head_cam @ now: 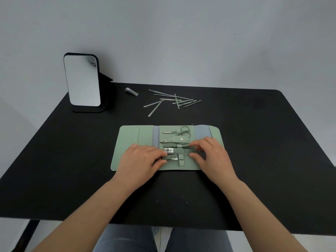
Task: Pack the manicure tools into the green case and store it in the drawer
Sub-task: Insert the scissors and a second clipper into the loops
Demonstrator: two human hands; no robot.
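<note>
Manicure tools (172, 101) lay partly loose at the worktop's (254, 142) far edge while the left hand (141, 160) pinched a nail clipper (170, 157) into the open green case's (127, 142) strap, the right hand (211, 153) steadying beside; the next move seemingly called for seating it.

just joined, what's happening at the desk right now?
A person is packing manicure tools into an open green case lying flat on a black table. The left hand pinches a nail clipper at the case's elastic loops, while the right hand works the strap beside it. Scissors and nippers are already seated. A pile of thin tools and a small clipper still lie loose behind the case, near a standing mirror.
</note>
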